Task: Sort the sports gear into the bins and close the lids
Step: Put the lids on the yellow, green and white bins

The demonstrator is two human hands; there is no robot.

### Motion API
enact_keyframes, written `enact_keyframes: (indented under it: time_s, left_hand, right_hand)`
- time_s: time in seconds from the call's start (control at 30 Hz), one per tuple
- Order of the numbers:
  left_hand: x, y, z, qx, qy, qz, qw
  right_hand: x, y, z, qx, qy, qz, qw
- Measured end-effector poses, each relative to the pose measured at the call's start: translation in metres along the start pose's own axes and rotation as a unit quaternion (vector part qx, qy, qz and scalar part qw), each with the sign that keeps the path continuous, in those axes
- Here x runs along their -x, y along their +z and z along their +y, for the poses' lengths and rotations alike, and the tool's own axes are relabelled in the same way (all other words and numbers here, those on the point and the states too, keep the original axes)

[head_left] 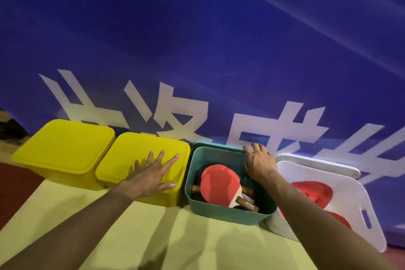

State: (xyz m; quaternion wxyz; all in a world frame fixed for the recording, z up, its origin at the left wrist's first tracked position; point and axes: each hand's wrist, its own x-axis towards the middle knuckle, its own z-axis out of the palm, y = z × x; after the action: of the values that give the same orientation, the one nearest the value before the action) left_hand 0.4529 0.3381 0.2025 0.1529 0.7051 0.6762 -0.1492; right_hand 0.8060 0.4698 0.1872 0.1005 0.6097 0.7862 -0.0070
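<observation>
Step in hand: we judge that two yellow bins are already lidded and the green bin (228, 210) is next; its lid is not yet on.

Left hand: our left hand (151, 175) lies flat, fingers straight and spread, pressing on the lid of the nearer yellow bin (140, 155). It holds nothing.

Right hand: our right hand (259, 160) reaches over the far right corner of the green bin, fingers relaxed and slightly bent, at the edge of the green lid (210, 145). We cannot tell whether the fingertips already pinch the lid.

Green lid, location: it stands on edge behind the green bin, against the blue banner (197, 39), at 12 o'clock from the bin's opening. Only its top edge shows.

Green lid, long axis: it runs 9 to 3 o'clock, parallel to the bin's rear wall.

Nearer hand: the right hand is at the lid; the left hand is well apart, at 9 o'clock from it.

Green bin contents: red table-tennis paddles (221, 184) lie stacked inside, blades toward 10 o'clock and handles toward 4 o'clock, below the rim.

Coming move, our judgement: lift the lid clear, tip it toward 6 o'clock and lay it flat on the rim.

White bin (341, 210): at 3 o'clock of the green bin, open, red items inside, its white lid (317, 162) leaning behind it.

Second yellow bin (63, 147): at 9 o'clock, lid on.

Risk: the lid may catch on the banner.
</observation>
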Motion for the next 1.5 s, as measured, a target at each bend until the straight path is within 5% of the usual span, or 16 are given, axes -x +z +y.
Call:
enact_keyframes:
  time_s: [0.23,0.73,1.03,1.5]
  left_hand:
    - [0.007,0.001,-0.010,0.017,-0.021,-0.003,1.000]
    - [-0.021,-0.004,0.033,-0.002,-0.006,-0.049,0.999]
    - [-0.029,-0.013,0.044,0.000,0.039,-0.025,0.999]
    - [-0.037,-0.053,0.082,-0.020,0.122,0.192,0.973]
  right_hand:
    - [-0.027,0.024,0.017,0.032,-0.045,-0.033,0.998]
    - [-0.044,-0.001,0.015,0.111,-0.046,0.021,0.993]
    - [-0.021,-0.031,0.033,0.088,-0.051,0.135,0.986]
    - [0.068,-0.032,0.041,-0.073,-0.002,0.272,0.960]
